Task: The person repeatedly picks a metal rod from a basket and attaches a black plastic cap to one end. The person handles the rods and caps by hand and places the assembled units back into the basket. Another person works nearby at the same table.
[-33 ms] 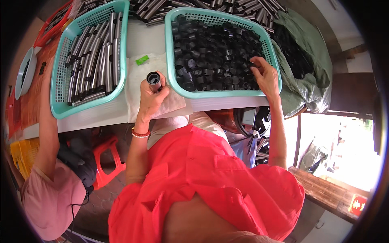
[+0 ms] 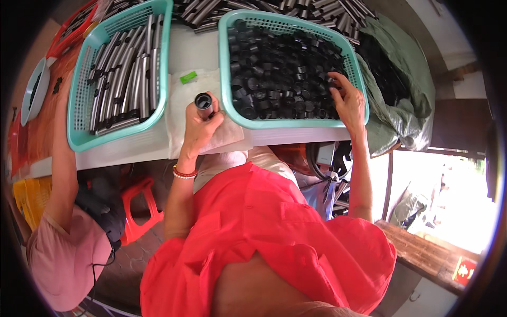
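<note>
My left hand (image 2: 198, 129) is wrapped round a short metal tube (image 2: 204, 108), held upright with its dark, round open end facing up. It is just above a pale cloth at the table's front edge. Over the right side of a turquoise basket (image 2: 226, 79), my right hand (image 2: 348, 100) has thumb and fingertips closed round a small black cap (image 2: 331, 83), partly hidden by the fingers. Many loose black caps (image 2: 288, 71) fill this basket.
Left of the cloth (image 2: 177, 119) stands another turquoise basket (image 2: 72, 105) of metal tubes (image 2: 124, 79). More tubes (image 2: 200, 13) are piled behind. A green scrap (image 2: 188, 77) lies between the baskets. A green sack (image 2: 401, 63) stands right. A co-worker's arm (image 2: 63, 179) reaches in from the left.
The whole view has shifted very slightly. Both hands keep nearly the same places and grips.
</note>
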`<state>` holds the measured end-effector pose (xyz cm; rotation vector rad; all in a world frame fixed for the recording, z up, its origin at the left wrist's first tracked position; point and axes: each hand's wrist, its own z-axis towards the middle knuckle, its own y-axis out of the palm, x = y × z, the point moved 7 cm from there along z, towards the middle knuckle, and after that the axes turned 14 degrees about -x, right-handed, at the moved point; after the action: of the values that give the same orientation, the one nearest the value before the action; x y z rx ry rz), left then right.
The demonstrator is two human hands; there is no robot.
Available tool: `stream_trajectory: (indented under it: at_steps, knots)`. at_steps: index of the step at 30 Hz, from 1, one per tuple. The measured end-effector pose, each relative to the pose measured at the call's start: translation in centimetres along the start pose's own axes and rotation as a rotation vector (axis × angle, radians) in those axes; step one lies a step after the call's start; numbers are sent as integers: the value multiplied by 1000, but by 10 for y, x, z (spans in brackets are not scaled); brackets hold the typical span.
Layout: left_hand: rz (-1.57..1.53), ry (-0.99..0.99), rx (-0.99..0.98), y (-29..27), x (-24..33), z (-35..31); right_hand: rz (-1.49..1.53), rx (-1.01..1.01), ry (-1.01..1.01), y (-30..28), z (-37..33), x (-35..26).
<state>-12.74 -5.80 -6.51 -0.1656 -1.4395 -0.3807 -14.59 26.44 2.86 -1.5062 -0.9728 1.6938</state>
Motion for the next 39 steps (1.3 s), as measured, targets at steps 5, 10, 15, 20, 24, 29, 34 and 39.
stream_trajectory:
  at_steps: [5,10,15,20,24,29,34,39]
  knots:
    - [49,12,-17,2,6,1,410,28,-176,33,3,-60]
    - [-35,-9,-29,7,8,2,1051,-341,-204,75,21,-133]
    - [-71,15,-44,7,6,1,960,-253,-450,83,16,-187]
    - [-82,-12,-58,9,10,2,851,-174,-563,90,4,-197]
    - [-114,33,-64,10,20,3,692,-212,-696,100,5,-193]
    - [-70,-70,-96,7,11,1,780,-181,-611,103,7,-188]
    - [-95,-57,-102,6,11,2,721,-218,-622,96,10,-191]
    - [5,-141,-149,4,6,1,437,-301,-682,75,13,-214]
